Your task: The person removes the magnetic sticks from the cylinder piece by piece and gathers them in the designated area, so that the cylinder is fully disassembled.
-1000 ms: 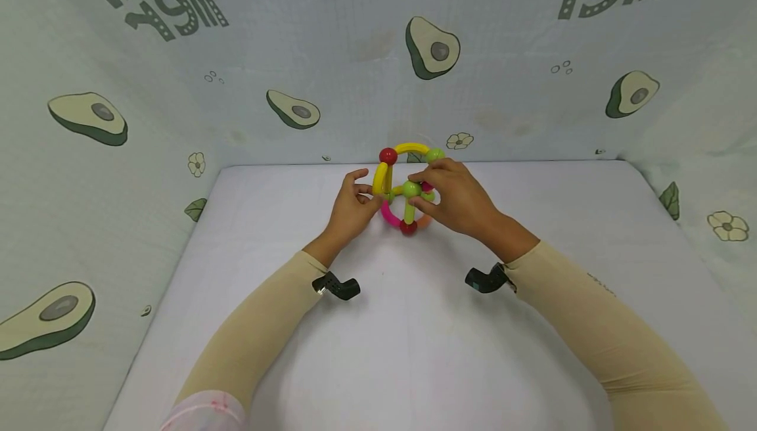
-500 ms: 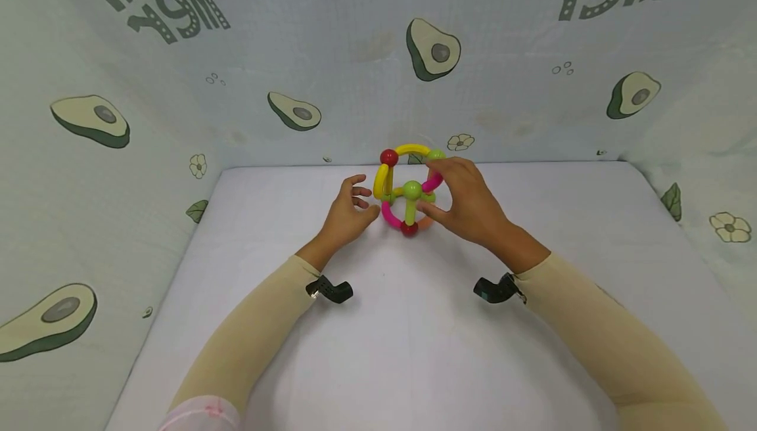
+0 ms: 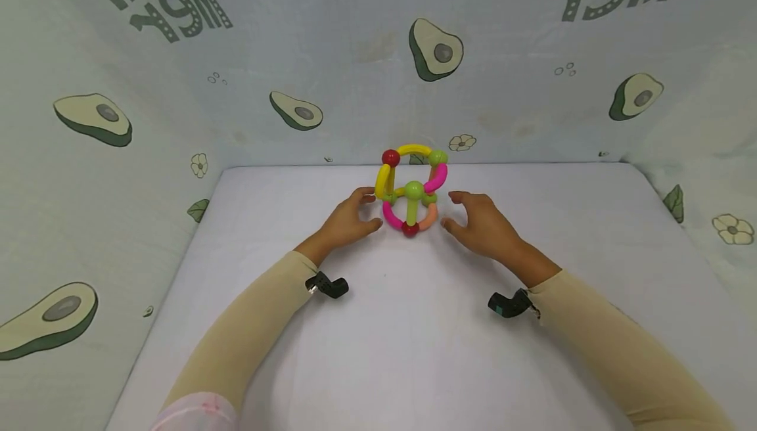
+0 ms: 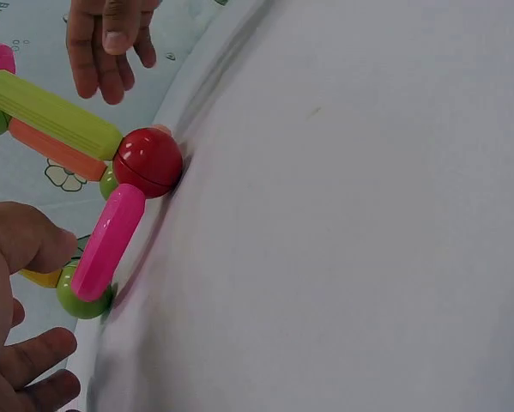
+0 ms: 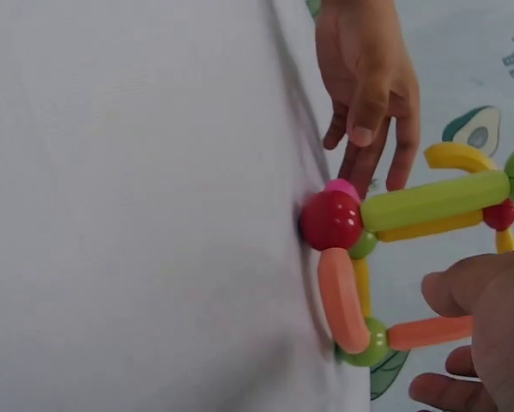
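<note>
A ball-and-rod building toy stands on the table, made of red and green balls joined by straight and curved rods. A red ball at its lower front meets a lime rod, a pink curved rod and an orange curved rod. My left hand is at the toy's left, fingers relaxed and spread from the thumb; whether a fingertip touches a rod I cannot tell. Off the toy's right side, my right hand is held apart from it, thumb and fingers parted, holding nothing.
A white cloth covers the table, whose far edge runs just behind the toy. Beyond it hangs a pale sheet printed with avocados and letters. Small black cameras are fixed at both wrists.
My right hand has let go of the toy's front green ball and drawn back to the right. My left hand has come slightly away from the yellow rod. The toy stays in place.
</note>
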